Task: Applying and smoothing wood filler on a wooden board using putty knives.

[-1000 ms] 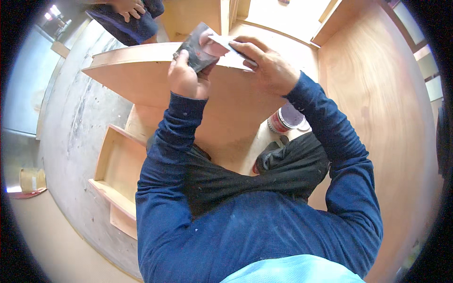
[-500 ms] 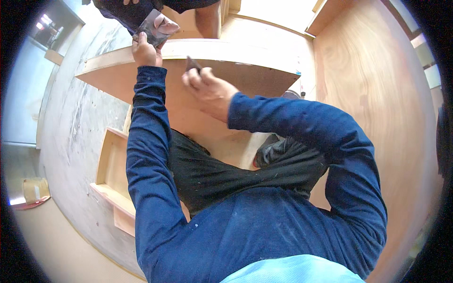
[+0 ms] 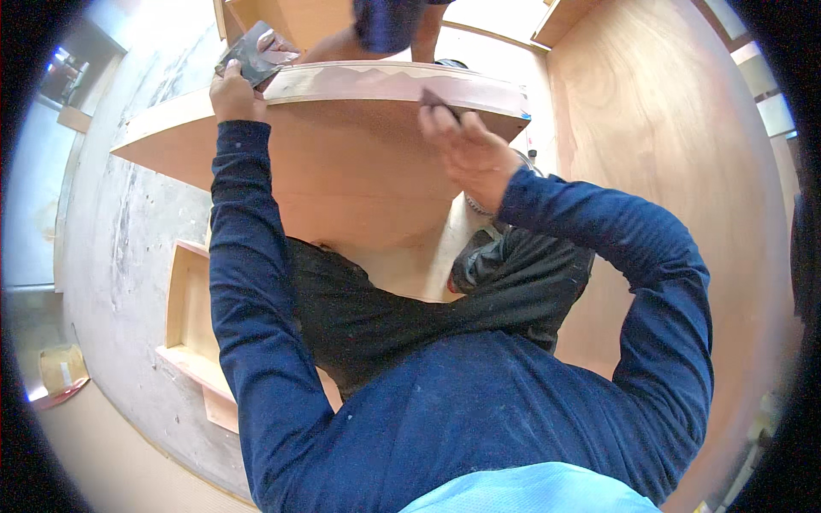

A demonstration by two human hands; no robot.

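My left hand (image 3: 235, 96) is closed on a flat dark metal plate (image 3: 252, 58) carrying a lump of pinkish putty (image 3: 275, 44). It is above the left part of a wooden panel (image 3: 299, 150) in front of me. In my right hand (image 3: 475, 158) is a small dark putty knife (image 3: 434, 100), pinched between the fingers and slightly blurred. The blade is at the panel's long far edge (image 3: 299, 83), toward its right end. An uneven pink smear (image 3: 385, 79) runs along that edge. Whether the blade touches the edge I cannot tell.
Another person's legs (image 3: 389, 30) are just beyond the panel. A tall wooden board (image 3: 650, 162) stands along the right. An open wooden drawer-like box (image 3: 190, 299) rests on the stained grey surface (image 3: 120, 282) at left. A brown container (image 3: 64, 369) sits at far left.
My right hand has swept right along the edge with the putty knife, and the pink smear now shows there. The other person's legs have shifted right. My view has moved slightly.
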